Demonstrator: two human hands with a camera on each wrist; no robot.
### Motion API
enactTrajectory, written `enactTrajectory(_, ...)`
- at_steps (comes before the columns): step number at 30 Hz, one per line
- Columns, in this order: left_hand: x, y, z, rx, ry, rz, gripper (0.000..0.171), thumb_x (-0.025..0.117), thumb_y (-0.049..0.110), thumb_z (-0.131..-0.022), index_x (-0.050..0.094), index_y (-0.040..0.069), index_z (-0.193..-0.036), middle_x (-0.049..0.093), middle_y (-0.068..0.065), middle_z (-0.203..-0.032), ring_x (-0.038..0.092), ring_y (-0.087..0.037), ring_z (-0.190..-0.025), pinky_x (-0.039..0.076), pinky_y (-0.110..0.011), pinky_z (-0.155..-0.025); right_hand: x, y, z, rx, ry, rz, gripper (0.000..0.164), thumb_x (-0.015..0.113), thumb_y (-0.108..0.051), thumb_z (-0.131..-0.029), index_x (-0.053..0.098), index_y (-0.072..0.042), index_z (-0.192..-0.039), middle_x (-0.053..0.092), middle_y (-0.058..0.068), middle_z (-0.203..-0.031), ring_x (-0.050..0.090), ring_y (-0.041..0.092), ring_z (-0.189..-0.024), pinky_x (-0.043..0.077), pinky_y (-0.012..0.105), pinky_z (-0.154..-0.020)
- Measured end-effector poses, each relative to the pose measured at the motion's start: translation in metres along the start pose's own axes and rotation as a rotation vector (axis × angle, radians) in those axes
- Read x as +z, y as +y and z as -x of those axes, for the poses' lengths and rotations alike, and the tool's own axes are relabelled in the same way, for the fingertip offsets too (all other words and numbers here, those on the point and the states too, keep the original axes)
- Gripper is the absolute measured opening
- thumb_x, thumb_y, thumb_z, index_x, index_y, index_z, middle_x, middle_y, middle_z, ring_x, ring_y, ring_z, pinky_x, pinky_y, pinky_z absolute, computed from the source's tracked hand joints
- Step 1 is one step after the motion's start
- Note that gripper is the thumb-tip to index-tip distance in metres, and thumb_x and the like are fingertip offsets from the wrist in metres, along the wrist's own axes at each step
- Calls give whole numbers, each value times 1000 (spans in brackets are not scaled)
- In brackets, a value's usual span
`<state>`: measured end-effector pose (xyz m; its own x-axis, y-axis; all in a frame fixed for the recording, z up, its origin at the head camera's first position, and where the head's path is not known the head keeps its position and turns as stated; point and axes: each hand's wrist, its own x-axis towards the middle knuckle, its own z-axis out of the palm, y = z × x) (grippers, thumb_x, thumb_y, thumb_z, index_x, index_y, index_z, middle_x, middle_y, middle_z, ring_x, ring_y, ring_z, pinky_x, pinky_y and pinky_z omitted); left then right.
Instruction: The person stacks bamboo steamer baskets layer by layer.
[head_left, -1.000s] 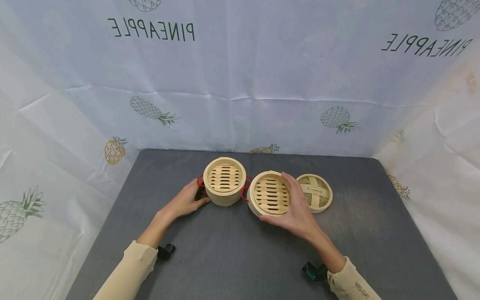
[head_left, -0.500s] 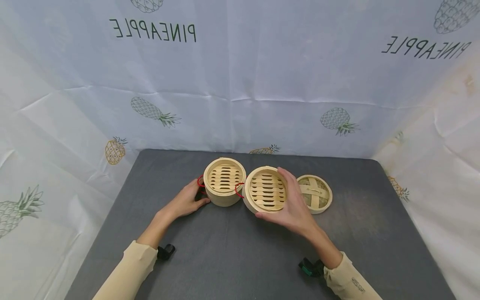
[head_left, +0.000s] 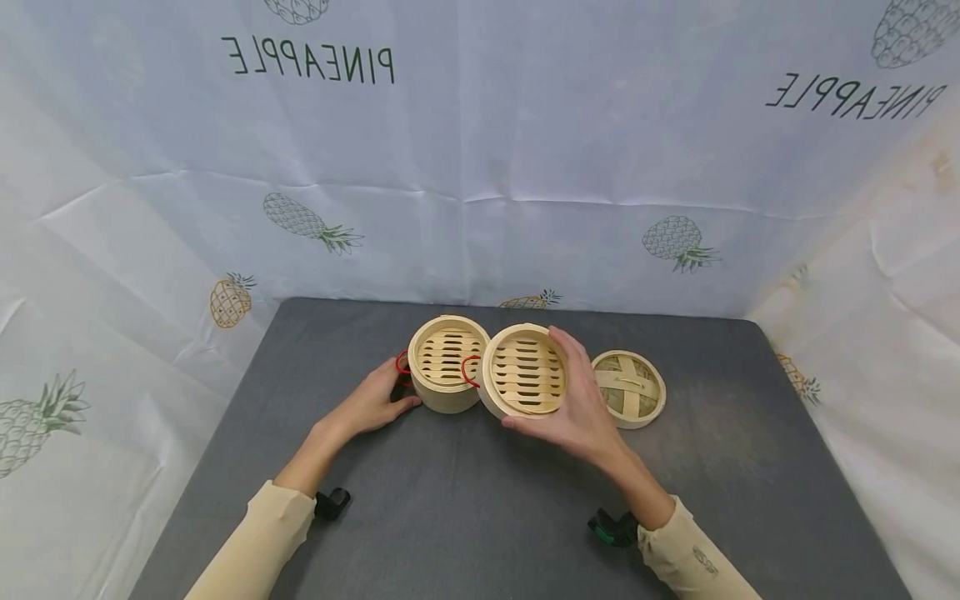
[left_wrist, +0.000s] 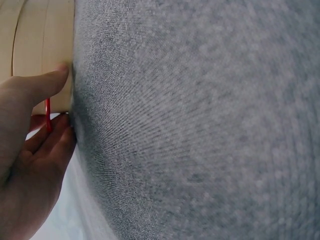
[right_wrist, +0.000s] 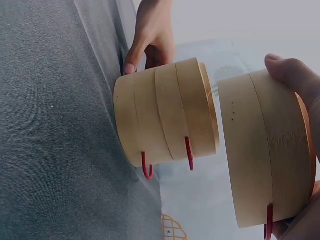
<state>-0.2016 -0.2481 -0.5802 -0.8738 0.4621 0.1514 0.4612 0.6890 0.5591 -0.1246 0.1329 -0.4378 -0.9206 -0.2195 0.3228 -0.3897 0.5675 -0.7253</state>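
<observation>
A stack of bamboo steamer baskets [head_left: 447,396] stands on the table, two tiers high, with red loop handles at its sides. My left hand [head_left: 371,402] holds its left side low down; in the left wrist view the thumb [left_wrist: 47,82] lies against the bamboo wall and the fingers are near a red loop. My right hand [head_left: 577,408] grips another bamboo steamer basket [head_left: 527,371] by its right side, thumb at the front and fingers at the back. This basket is raised, slightly tilted, and overlaps the stack's right rim in the head view. The right wrist view shows a gap between basket [right_wrist: 250,150] and stack [right_wrist: 165,110].
A round woven bamboo lid [head_left: 632,389] with a cross strap lies on the dark grey table [head_left: 450,517], just right of my right hand. Behind the table hangs a pale pineapple-print cloth [head_left: 480,150]. A black strap device [head_left: 615,529] is on my right wrist.
My right hand has carried its basket up and to the left, toward the stack, whose right edge it now overlaps. The left hand and the stack have stayed in place.
</observation>
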Motion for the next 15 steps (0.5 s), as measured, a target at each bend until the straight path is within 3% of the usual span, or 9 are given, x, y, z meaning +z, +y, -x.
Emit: enactTrajectory(15,-4,7,2,16,13,28,75,85,32,-96,49,14,-158,65,-10,-135,66,-26,-124,58,-52,-103,7,-3,-10,17,-12,-13,135,105,-45,-63,28,-22,-171,35,12,-173,40,37,-157,39,68,-121)
